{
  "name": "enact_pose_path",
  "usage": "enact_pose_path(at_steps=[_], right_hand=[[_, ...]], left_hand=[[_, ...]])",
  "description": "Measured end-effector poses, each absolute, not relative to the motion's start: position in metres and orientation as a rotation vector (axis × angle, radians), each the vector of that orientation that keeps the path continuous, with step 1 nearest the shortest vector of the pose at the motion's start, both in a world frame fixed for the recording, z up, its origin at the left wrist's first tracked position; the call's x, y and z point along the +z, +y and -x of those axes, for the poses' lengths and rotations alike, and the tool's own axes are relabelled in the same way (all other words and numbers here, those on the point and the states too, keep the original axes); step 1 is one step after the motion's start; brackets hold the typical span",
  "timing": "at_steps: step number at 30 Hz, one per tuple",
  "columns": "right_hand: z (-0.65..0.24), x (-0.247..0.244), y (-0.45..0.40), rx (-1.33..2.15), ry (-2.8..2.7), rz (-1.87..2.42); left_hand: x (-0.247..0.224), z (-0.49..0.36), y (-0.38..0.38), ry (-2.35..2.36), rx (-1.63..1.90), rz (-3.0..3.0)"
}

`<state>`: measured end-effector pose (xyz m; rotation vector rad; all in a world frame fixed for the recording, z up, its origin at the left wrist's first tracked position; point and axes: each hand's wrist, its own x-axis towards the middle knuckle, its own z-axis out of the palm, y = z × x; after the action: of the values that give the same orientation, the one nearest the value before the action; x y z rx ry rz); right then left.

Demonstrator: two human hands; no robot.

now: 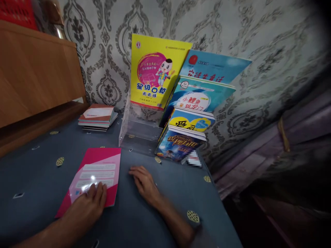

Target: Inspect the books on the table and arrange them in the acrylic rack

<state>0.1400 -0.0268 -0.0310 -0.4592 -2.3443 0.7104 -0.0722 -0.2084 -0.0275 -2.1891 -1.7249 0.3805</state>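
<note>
A pink book [103, 160] with a pale panel and white text boxes lies flat on the table. My left hand [90, 203] rests on its lower part, fingers laid on the cover and not wrapped around it. To the right of the book, my right hand [145, 184] lies on the tablecloth, fingers extended, holding nothing. Beyond it stands a clear stepped book rack [141, 143]. A yellow workbook [155, 72] leans in the rack's back tier on the left, above bare lower steps. Several books, including a dark blue one [178, 144] in front, fill the right side.
A small stack of books [97, 115] sits left of the rack. The table [38, 182] has a dark blue patterned cover. A wooden cabinet [38, 75] stands at the left, patterned wallpaper [108, 41] behind. A purple curtain [258, 155] hangs beyond the table's right edge.
</note>
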Motion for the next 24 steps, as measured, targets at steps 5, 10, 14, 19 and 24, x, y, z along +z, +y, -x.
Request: enact_pose_path(at_steps=[5, 10, 14, 19, 24], right_hand=[[-0.142, -0.029, -0.031, 0.650, -2.320, 0.589], [-0.156, -0.028, -0.035, 0.506, -2.378, 0.696], [-0.181, -0.026, -0.031, 0.381, -2.410, 0.808], [-0.211, -0.025, -0.020, 0.311, -2.396, 0.979], [-0.217, -0.029, -0.018, 0.243, -2.418, 1.056]], left_hand=[[-0.033, 0.042, -0.209, -1.500, 0.243, 2.268], [-0.033, -0.004, -0.194, -1.293, 0.075, 2.352], [-0.021, -0.034, -0.168, -1.123, -0.040, 2.436], [-0.011, -0.056, -0.141, -1.004, -0.104, 2.609], [-0.005, -0.052, -0.122, -1.058, -0.149, 2.902]])
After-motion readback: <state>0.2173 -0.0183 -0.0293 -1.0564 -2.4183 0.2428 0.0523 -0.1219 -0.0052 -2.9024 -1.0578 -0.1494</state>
